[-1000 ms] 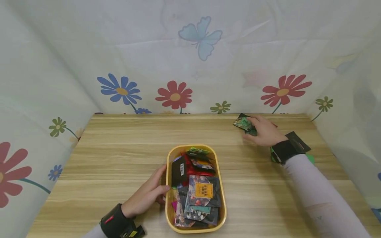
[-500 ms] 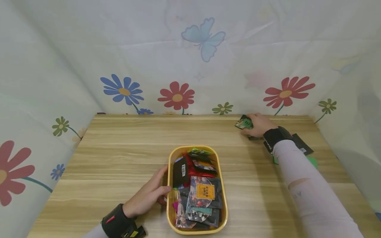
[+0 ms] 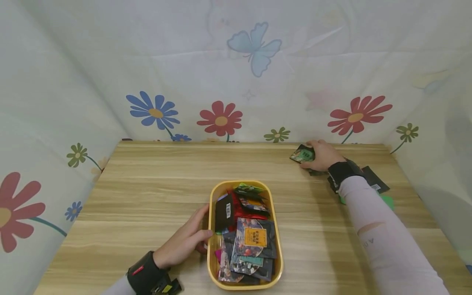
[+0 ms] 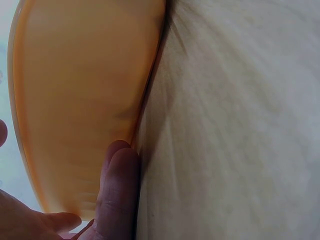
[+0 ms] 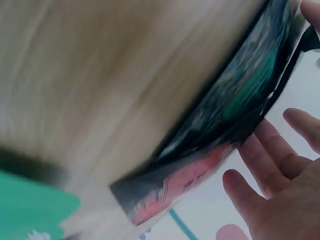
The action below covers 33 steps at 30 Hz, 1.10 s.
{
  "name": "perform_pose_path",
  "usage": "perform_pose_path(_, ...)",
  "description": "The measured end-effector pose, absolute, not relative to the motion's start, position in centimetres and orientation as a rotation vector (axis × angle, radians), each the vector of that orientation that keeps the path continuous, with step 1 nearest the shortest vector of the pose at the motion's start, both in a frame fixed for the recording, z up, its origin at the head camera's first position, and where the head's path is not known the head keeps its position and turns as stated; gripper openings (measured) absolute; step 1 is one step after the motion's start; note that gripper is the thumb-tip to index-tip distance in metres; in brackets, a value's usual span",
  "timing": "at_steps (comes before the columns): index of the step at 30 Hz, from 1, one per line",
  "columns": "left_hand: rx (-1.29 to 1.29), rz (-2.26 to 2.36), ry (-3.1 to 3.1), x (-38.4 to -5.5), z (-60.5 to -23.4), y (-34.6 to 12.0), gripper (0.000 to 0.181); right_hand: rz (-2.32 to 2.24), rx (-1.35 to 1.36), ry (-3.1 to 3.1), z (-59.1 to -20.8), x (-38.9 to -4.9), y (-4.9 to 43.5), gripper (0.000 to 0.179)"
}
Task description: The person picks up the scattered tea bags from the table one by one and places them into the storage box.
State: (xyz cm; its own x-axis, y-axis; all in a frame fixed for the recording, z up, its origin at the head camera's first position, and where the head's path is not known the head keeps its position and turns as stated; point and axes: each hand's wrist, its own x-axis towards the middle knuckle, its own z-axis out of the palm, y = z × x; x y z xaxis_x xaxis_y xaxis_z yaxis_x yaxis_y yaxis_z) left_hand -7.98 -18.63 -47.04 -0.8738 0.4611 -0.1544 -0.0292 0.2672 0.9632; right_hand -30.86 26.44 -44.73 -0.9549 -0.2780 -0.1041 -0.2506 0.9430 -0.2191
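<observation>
A yellow plastic basket (image 3: 245, 287) full of flat sachets stands near the front of the table. My left hand (image 3: 182, 243) rests against its left side, thumb at the rim and fingers along the outer wall (image 4: 80, 90). At the back right, my right hand (image 3: 322, 156) holds a dark sachet with a green label (image 3: 306, 154) between thumb and fingers. The right wrist view shows a second sachet with a red label (image 5: 192, 172) lying against it, fingertips at their edges. Part of these sachets is hidden under the hand in the head view.
A black sachet (image 3: 374, 179) and a bright green piece (image 3: 387, 201) lie beside the right forearm. Inside the basket are a black packet with a barcode (image 3: 223, 213) and one with an orange label (image 3: 255, 237). A flower-printed sheet (image 3: 177, 61) stands behind the wooden table.
My right hand has moved slightly back and closed in around the green-labelled sachet, the wrist turning and forearm shifting left. My left hand stays at the basket.
</observation>
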Motion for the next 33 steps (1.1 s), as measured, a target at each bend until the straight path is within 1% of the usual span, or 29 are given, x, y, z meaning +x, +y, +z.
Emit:
perform_pose_path(5, 0.387, 1.632, 2.142, -8.0, -47.1, -18.6, 0.071, -0.439, -0.543, 3.046, -44.4, -29.4, 25.3, 0.082)
perform_pose_path(8, 0.386, 1.623, 2.149, -8.0, -47.1, -18.6, 0.071, -0.537, -0.674, 3.078, -43.8, -27.6, 23.9, 0.074)
perform_pose_path(10, 0.384, 1.617, 2.157, -8.0, -47.1, -18.6, 0.072, -0.585, -0.77, 3.088, -43.2, -26.1, 22.8, 0.072)
perform_pose_path(21, 0.394, 1.625, 2.162, -7.9, -47.2, -18.6, 0.072, -0.784, -1.339, 2.946, -39.7, -16.9, 16.4, 0.075)
perform_pose_path(27, 0.39, 1.615, 2.166, -8.0, -47.2, -18.6, 0.072, -0.794, -1.458, 2.859, -38.4, -12.2, 14.2, 0.076)
perform_pose_path(32, 0.38, 1.615, 2.156, -8.0, -47.2, -18.6, 0.072, -0.79, -1.494, 2.814, -37.7, -10.0, 13.3, 0.078)
perform_pose_path(33, 0.38, 1.615, 2.154, -8.0, -47.2, -18.6, 0.072, -0.776, -1.489, 2.809, -37.6, -9.7, 13.2, 0.08)
